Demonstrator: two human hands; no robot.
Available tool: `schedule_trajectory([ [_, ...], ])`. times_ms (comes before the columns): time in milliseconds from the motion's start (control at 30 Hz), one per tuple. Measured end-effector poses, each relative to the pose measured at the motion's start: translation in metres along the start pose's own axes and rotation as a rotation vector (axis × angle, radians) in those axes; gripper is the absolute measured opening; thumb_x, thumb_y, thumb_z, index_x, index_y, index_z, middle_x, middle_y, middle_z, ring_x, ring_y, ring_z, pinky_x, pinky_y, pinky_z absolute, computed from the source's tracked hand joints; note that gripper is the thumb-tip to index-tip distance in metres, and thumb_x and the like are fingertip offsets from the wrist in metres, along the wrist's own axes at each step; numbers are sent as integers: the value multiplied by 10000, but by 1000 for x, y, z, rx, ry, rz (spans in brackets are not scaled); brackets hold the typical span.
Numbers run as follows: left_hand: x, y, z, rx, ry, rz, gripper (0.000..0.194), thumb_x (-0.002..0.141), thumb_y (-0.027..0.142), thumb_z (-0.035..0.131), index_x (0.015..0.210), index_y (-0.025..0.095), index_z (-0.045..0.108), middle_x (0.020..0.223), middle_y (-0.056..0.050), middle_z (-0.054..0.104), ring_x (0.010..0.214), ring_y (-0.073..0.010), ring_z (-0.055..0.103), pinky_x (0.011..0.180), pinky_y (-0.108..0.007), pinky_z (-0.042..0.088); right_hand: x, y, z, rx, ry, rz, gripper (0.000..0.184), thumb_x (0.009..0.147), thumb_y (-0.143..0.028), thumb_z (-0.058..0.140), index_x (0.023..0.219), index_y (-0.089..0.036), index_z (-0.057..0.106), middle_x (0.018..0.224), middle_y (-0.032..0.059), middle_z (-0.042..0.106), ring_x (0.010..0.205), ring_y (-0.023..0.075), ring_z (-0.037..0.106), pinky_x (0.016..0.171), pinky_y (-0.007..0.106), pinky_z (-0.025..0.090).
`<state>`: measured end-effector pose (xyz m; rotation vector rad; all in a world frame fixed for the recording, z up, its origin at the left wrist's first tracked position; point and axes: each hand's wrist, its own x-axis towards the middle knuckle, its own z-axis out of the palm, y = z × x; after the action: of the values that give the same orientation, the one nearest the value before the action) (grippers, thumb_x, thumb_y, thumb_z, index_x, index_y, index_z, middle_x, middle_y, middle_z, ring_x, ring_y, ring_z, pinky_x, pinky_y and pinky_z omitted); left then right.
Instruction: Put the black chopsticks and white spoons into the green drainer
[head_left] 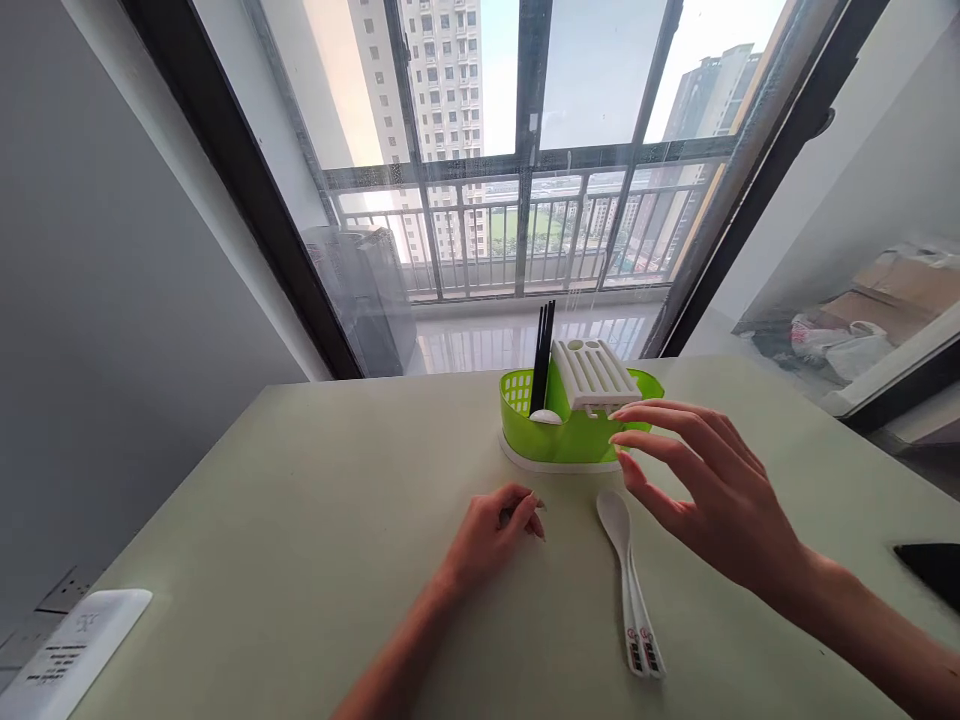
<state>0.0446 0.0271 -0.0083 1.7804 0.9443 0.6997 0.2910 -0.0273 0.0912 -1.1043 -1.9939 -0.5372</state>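
Observation:
A green cutlery holder [555, 440] on a white base stands near the far edge of the table. Black chopsticks [543, 365] stand upright in its left part, above a small white rounded piece [546, 417]. A white slotted rack [596, 375] tops its middle. My right hand [705, 490] is raised in front of the holder's right side, fingers apart and holding nothing; whether the fingertips touch it I cannot tell. My left hand [499, 530] rests on the table with fingers curled, and nothing shows in it. Between my hands lie two stacked white spoons [626, 560], their printed handles towards me.
The pale table [337, 500] reaches to the glass doors. A white printed object [82, 640] sits at the left edge, and a black object [934, 570] at the right. Behind the glass are a balcony railing [585, 220] and, to the right, plastic bags [847, 345] with cardboard.

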Motion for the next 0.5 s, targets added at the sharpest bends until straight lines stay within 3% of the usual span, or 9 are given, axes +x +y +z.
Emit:
schedule_trajectory([
  [133, 0, -1, -1, 27, 3, -9, 368, 1031, 469, 464, 930, 193, 686, 770, -8, 765, 677, -130, 629, 655, -233, 448, -34, 4, -1, 60, 59, 161, 241, 928, -133, 665, 1137, -250, 636, 1128, 72, 710, 1035, 230, 689, 927, 394, 546],
  [267, -1, 1, 3, 75, 24, -4, 312, 1011, 439, 494, 954, 190, 674, 806, -16, 751, 680, -134, 629, 634, -235, 451, -79, 26, 22, 212, -1, 481, 79, 979, -265, 590, 1031, -241, 644, 998, 48, 720, 782, 175, 691, 699, 309, 555],
  [367, -1, 6, 14, 219, 57, 12, 253, 989, 405, 529, 966, 204, 681, 839, -15, 729, 710, -143, 624, 671, -252, 473, -104, 50, 48, 485, -160, 788, 207, 975, -418, 576, 1006, -224, 641, 860, 34, 720, 658, 167, 689, 554, 267, 521],
  [500, 0, 17, 38, 388, 58, -11, 265, 923, 413, 632, 1092, 209, 634, 953, -32, 722, 744, -166, 643, 754, -306, 509, -113, 75, 77, 779, -147, 1007, 337, 929, -518, 601, 1038, -200, 618, 835, 36, 711, 637, 157, 665, 566, 266, 520],
])
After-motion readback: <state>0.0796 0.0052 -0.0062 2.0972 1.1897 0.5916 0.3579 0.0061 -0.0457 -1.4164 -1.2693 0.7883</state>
